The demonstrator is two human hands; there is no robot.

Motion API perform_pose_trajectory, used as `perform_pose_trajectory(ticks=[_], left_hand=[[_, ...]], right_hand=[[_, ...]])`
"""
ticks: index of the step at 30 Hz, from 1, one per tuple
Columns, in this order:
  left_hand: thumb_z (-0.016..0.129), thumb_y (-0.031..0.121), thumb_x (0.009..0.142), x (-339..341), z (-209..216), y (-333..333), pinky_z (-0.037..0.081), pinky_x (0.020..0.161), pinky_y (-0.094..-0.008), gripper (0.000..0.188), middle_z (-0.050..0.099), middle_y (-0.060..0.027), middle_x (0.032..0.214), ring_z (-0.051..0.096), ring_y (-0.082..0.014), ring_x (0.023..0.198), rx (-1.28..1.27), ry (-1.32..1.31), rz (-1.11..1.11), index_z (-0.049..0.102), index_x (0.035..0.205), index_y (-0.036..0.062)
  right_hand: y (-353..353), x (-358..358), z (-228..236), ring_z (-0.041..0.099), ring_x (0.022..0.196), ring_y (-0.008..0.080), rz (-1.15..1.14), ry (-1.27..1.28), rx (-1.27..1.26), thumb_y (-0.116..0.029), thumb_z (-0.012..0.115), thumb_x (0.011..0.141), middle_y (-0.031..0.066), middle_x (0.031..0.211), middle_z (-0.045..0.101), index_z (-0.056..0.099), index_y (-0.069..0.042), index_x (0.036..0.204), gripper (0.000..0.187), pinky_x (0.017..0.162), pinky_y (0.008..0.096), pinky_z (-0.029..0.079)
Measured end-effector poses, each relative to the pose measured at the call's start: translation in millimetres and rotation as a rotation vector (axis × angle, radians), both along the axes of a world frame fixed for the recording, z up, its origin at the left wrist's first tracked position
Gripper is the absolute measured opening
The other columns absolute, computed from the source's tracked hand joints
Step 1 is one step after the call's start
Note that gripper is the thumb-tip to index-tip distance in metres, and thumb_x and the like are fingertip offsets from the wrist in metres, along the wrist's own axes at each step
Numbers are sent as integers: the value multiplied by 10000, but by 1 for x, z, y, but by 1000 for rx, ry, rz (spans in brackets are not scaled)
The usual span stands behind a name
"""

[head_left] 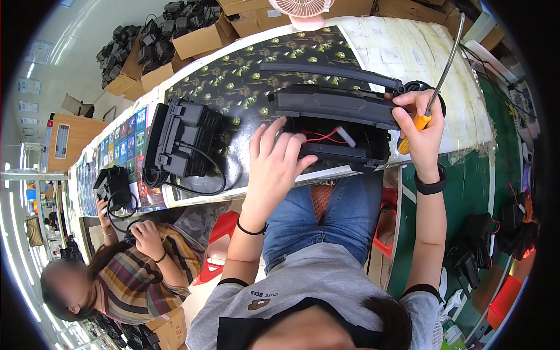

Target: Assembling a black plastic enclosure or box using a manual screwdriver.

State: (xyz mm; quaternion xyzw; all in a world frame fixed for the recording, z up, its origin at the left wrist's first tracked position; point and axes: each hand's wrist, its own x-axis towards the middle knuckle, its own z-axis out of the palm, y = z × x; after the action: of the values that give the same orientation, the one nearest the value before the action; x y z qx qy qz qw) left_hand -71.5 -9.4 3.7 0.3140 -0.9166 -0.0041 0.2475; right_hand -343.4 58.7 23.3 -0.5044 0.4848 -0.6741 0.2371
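Observation:
In front of me on the table lies a long black plastic housing [335,105], its near side open. Red wires [322,136] and a small white connector [345,136] show inside. A long black bar [332,70] runs along its far side. My left hand [275,153] rests with fingers spread on the left end of the opening. My right hand [421,125] grips a screwdriver [421,121] with a yellow and black handle, its metal shaft pointing up and away. The thumb and fingers of that hand also touch the housing's right end.
Left of the housing stands a black box-shaped device [185,137] with a coiled cable. A co-worker [146,262] at the left holds a similar black device [115,188]. A pink fan [303,11] is at the far edge, near cardboard boxes [204,39]. Black parts [472,242] lie at right.

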Motion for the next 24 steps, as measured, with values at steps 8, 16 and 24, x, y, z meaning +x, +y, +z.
perform_pose_trajectory(ticks=[8,16,24], left_hand=[[705,435,832,0,-3,6,458,928,-425,574,681,-107,941,640,-278,993,201,-71,-140,565,1246,63],[736,362,816,-13,-16,6,495,837,-316,459,654,-70,971,638,-211,897,-68,88,-222,602,1145,72],[786,387,757,-3,-12,9,379,1034,-500,443,654,-28,1021,565,-278,1095,-118,31,50,644,1073,112]], right_hand=[[1,3,-3,667,1004,197,57,57,-102,76,713,840,123,974,668,382,-101,871,377,720,209,519],[1,3,-1,658,964,189,-11,49,-33,62,696,859,113,945,656,369,-93,875,362,859,292,511],[-1,7,1,662,968,211,-16,14,-24,74,683,866,117,940,657,371,-90,875,352,903,338,525]])
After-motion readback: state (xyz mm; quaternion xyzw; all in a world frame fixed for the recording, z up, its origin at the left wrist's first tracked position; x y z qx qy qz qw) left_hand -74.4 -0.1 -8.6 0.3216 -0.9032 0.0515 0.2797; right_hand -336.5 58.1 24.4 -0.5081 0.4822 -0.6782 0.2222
